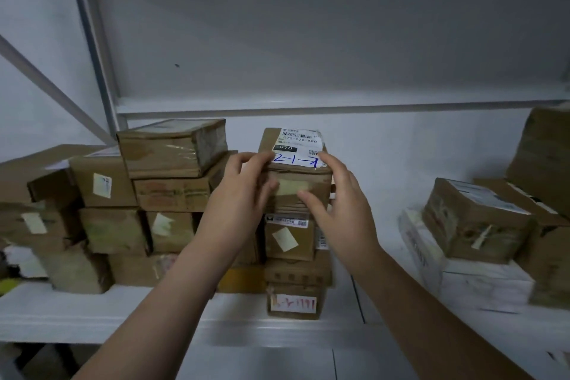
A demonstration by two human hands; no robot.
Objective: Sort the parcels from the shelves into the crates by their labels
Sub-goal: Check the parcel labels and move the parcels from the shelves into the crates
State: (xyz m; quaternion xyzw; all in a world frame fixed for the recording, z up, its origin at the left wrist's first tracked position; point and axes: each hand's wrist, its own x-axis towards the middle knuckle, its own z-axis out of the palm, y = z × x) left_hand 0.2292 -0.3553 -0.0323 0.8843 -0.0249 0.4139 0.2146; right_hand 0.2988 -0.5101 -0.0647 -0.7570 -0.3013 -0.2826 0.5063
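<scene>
Left hand [243,191] and right hand [336,203] both clasp the top box [293,177], fingers over its upper edge, thumbs on the front. It sits atop a narrow stack on the shelf [61,311]. Stiff taped cardboard, probably light; tape looks slick, so grip the side faces

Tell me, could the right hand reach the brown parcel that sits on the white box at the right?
Probably yes. Only bare shelf lies between the right hand and the brown parcel, but it must first release the labelled parcel it grips.
</scene>
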